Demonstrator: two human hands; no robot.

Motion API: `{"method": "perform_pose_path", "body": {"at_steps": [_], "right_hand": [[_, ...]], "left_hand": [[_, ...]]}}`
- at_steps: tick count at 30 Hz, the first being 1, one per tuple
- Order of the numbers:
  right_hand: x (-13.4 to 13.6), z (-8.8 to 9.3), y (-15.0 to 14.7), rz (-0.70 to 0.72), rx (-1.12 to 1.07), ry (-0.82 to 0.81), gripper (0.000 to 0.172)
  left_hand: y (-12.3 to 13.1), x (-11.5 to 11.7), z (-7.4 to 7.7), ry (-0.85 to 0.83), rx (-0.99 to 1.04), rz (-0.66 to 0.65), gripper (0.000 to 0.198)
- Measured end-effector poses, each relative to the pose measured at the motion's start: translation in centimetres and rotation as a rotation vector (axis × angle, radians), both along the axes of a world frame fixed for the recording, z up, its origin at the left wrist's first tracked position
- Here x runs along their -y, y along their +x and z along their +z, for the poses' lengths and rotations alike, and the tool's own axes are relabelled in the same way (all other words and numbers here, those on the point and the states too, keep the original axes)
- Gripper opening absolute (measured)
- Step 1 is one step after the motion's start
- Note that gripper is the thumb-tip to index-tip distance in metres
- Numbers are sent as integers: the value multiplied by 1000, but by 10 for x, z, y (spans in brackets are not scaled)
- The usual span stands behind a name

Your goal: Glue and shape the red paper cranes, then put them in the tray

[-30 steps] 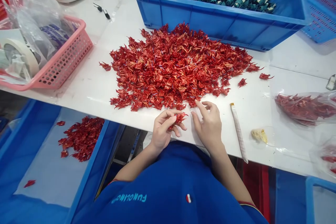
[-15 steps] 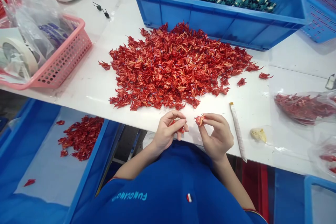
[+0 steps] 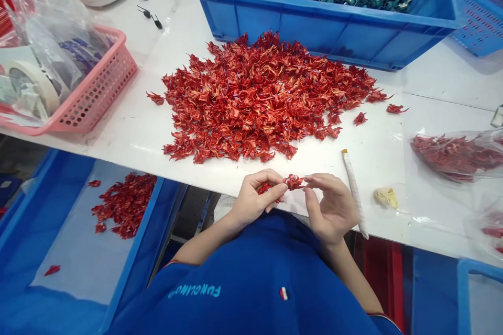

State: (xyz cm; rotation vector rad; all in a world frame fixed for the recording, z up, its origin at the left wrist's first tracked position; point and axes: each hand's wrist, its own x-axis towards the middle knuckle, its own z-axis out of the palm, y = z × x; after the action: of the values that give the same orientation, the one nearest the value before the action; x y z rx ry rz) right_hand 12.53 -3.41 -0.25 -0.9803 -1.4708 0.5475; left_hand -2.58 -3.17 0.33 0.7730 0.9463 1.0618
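Observation:
A big heap of small red folded paper pieces (image 3: 263, 97) covers the middle of the white table (image 3: 129, 131). At the table's near edge my left hand (image 3: 251, 201) is closed round a red folded piece (image 3: 264, 187). My right hand (image 3: 332, 207) pinches a second red piece (image 3: 293, 182) between thumb and fingertips. The two pieces meet between my hands, just in front of the heap.
Behind the heap stands a blue crate (image 3: 326, 15) of dark green folded pieces. A pink basket (image 3: 94, 97) with plastic bags sits at left. A thin white tube (image 3: 353, 191), a yellowish scrap (image 3: 387, 197) and bagged red pieces (image 3: 456, 154) lie at right. A low blue bin (image 3: 129, 267) holds more red pieces (image 3: 123, 204).
My right hand took a red piece from the heap's edge, drew back, then brought it left against the piece in my left hand.

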Motion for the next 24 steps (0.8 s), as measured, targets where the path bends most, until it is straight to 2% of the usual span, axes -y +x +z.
{"method": "perform_pose_path", "body": {"at_steps": [3, 7, 12, 17, 24], "right_hand": [[3, 1, -1, 14, -3, -76, 26], [8, 3, -4, -12, -13, -166, 23], [14, 1, -5, 35, -53, -253, 22], [19, -15, -5, -19, -22, -148, 29], [23, -23, -3, -52, -47, -26, 30]], "left_hand": [[1, 0, 4, 31, -37, 3, 34], [2, 2, 4, 100, -133, 30, 33], [3, 2, -3, 382, -372, 163, 21], [6, 3, -4, 643, -506, 301, 12], [7, 7, 1, 567, -561, 245, 18]]}}
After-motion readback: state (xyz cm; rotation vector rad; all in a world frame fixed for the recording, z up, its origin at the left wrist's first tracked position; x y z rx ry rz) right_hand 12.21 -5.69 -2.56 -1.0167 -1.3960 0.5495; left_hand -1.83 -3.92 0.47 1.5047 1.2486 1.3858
